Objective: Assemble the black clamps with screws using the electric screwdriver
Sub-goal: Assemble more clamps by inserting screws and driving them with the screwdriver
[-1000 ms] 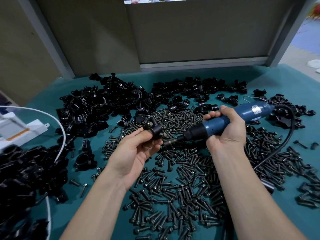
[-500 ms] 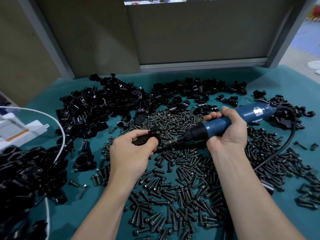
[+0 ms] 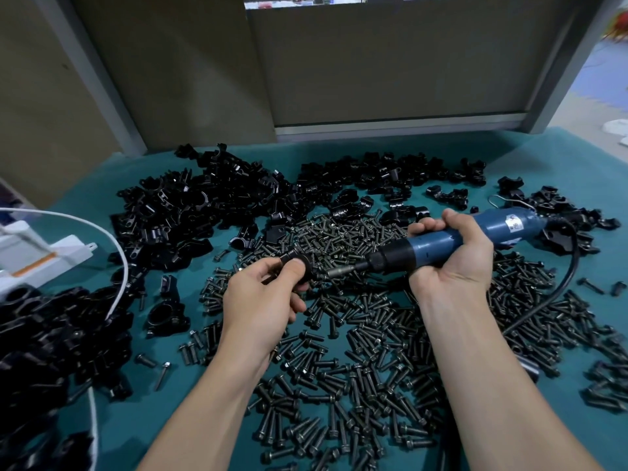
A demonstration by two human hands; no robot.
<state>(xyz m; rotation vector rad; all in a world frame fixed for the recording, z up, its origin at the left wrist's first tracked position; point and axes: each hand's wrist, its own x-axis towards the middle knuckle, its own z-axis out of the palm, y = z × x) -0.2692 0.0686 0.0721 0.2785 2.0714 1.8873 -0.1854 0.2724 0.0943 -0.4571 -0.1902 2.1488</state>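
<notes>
Head view: screws [image 3: 339,334] carpet the table [image 3: 136,419]; clamp heaps [image 3: 190,205] behind.

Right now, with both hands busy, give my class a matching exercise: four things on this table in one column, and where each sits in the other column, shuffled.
Things: 1 screwdriver; 2 held clamp; 3 white cable; 4 loose screws.
Places: A spread on the teal cloth; B gripped by the right hand; C pinched by the left hand; D curving at the far left.
Pairs: 1-B, 2-C, 3-D, 4-A.
</notes>
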